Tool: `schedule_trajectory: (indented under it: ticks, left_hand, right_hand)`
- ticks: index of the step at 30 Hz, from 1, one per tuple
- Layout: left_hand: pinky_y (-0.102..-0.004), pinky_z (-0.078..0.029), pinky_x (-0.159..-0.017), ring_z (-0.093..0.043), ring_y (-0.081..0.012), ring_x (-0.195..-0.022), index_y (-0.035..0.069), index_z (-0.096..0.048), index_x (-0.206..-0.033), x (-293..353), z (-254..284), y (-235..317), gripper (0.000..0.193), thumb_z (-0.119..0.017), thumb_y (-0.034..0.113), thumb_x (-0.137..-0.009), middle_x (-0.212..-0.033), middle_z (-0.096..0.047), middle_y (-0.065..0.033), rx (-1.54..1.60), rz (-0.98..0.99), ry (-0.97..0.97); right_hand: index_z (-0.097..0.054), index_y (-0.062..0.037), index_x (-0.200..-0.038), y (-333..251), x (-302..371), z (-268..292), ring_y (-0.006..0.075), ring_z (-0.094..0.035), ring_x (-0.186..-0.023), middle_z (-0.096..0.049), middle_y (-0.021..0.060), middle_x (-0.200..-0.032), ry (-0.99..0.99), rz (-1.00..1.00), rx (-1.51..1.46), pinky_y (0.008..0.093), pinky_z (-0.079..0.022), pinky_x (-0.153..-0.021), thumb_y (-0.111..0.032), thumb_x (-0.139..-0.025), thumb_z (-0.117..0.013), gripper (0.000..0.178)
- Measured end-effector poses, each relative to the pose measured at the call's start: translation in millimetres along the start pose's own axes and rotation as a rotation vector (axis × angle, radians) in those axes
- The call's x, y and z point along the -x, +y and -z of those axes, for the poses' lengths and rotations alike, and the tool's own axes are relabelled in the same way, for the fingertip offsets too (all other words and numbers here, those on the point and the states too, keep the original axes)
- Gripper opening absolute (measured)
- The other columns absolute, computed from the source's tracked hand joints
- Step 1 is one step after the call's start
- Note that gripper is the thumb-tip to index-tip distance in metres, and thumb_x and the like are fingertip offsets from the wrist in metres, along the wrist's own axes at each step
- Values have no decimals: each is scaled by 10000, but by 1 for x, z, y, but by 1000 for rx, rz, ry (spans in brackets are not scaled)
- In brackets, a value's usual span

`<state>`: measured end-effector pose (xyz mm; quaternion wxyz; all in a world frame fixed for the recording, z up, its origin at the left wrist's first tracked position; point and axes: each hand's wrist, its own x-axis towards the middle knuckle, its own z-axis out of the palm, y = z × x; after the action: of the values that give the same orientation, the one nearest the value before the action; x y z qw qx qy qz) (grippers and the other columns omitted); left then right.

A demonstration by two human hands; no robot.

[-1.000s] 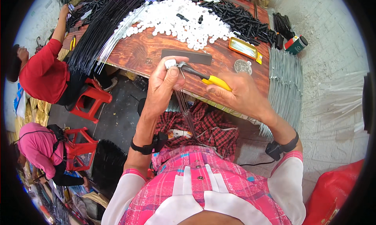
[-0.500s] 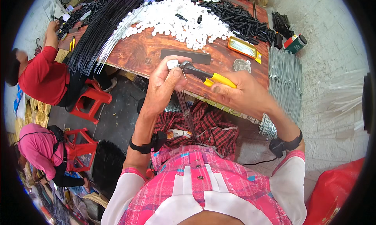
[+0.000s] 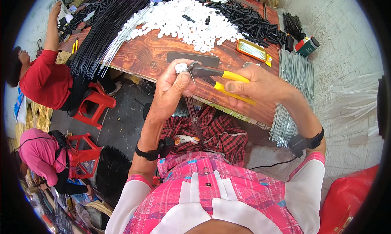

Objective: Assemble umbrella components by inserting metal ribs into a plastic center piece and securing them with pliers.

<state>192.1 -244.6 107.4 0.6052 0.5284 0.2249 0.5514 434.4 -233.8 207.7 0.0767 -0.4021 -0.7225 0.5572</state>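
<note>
My left hand point(image 3: 172, 84) is closed around a small white plastic cap point(image 3: 181, 67), held up between thumb and fingers. Dark thin wires point(image 3: 193, 115) hang below that hand toward my lap, and a short bit of wire sticks out beside the thumb. Yellow-handled pliers point(image 3: 208, 72) are gripped in my right hand point(image 3: 255, 85), their handles spread apart. The dark jaws sit right by the cap and the wire; whether they touch the wire is too small to tell.
On the wooden table point(image 3: 140, 56) lie a heap of white caps point(image 3: 183, 22), black parts point(image 3: 244, 20), a dark flat bar point(image 3: 193, 58) and a yellow tin point(image 3: 251, 49). Metal wires point(image 3: 295, 83) overhang the right edge. Two people work at left near red stools point(image 3: 95, 105).
My right hand has shifted slightly right and the pliers' handles have spread wider. My left hand stays nearly in place with the cap. The person in red has raised an arm.
</note>
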Motion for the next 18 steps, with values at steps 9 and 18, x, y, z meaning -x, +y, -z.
schedule_trajectory:
  ticks: [9,18]
  left_hand:
    - [-214,-316,-566,-381,-39,-639,-1,-532,-1228,-2,1,-1,382,-543,312,-1009,-739,-445,46,6,-12,39]
    - [-216,-305,-567,-366,-44,-630,-14,-520,-1236,-1,-2,-1,376,-533,290,-1015,-724,-407,55,36,-25,49]
  right_hand:
    - [-643,-34,-797,22,-9,-30,79,-551,-576,-590,12,-644,191,48,-53,246,-420,-504,-379,-970,-587,391]
    - [-641,-14,-787,12,-7,-22,95,-551,-574,-606,19,-647,214,59,30,271,-438,-528,-372,-958,-599,399]
